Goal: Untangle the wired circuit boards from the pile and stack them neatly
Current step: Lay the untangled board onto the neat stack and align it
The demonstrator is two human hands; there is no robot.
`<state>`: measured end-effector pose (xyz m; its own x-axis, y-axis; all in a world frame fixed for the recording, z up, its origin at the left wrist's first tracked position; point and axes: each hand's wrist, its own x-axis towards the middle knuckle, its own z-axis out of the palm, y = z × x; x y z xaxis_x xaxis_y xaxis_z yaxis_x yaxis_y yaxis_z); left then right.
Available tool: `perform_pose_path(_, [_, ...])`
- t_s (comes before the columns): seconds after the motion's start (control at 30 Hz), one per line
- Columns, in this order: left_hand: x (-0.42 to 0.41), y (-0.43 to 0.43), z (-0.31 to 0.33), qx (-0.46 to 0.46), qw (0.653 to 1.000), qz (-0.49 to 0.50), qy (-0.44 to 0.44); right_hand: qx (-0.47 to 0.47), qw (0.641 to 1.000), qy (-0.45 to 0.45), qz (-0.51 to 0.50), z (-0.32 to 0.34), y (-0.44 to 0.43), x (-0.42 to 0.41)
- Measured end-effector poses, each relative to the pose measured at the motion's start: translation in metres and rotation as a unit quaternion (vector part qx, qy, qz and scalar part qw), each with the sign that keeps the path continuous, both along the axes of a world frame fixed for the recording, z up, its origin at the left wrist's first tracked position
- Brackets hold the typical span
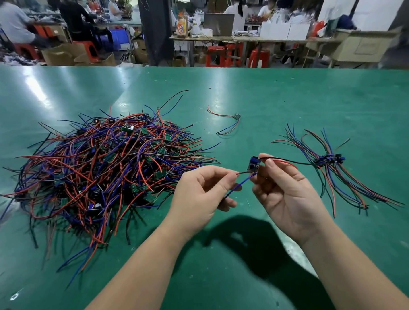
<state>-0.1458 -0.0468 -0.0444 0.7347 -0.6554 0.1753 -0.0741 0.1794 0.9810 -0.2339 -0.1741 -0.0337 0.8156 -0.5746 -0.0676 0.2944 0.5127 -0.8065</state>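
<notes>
Two bare hands are raised above the green counter point(289, 100), between a big tangle and a small tidy bundle. The right hand point(286, 193) pinches a small circuit board point(253, 164) between thumb and fingertips, palm turned toward the camera and the lower fingers loosely curled. A black wire point(298, 162) and a red wire point(289, 164) run from the board over the right forefinger and away to the right. The black one reaches toward the stack point(329, 161), though whether it touches cannot be told. The left hand point(200, 189) pinches a blue wire point(242, 182) and a dark brownish wire point(243, 173) that leave the board's lower edge, thumb pressed against curled fingers.

On the left of the counter lies the pile point(102, 172), a broad heap of red, blue and black wires with small green boards showing among them. On the right, the stack has its boards gathered in a short row at the middle, and its wires fan away to the upper left and the lower right. Farther back, between pile and stack, a lone board point(237, 116) lies flat with a red wire curling left and a blue loop trailing nearer.

Beyond the counter, blurred people point(13, 22) sit at other counters among red stools point(259, 57) and cardboard boxes point(61, 55)
</notes>
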Motion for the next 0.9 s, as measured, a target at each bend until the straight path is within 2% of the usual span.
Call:
perform_pose_path(0.1, [-0.003,0.001,0.000,0.010,1.000,-0.018,0.008,-0.049,0.999,0.005,0.003,0.000,0.001,-0.001])
perform_pose_path(0.23, [-0.008,0.001,-0.001,0.029,0.998,-0.027,-0.057,-0.112,0.994,0.018,-0.010,-0.001,0.006,-0.002])
perform_pose_path(0.33, [-0.007,0.000,-0.002,0.050,0.997,-0.003,-0.057,-0.146,0.987,0.049,-0.034,0.000,0.003,-0.003])
perform_pose_path(0.53, [-0.010,-0.002,0.004,0.021,0.997,-0.020,0.070,-0.149,0.988,0.047,-0.014,-0.001,0.004,-0.003])
perform_pose_path(0.7, [-0.011,-0.003,0.003,0.035,0.998,-0.002,0.053,-0.169,0.983,0.076,0.002,-0.006,0.007,-0.001])
perform_pose_path(0.9, [-0.012,-0.003,0.007,0.036,0.997,-0.023,0.062,-0.100,0.994,0.055,-0.005,-0.001,-0.008,-0.004])
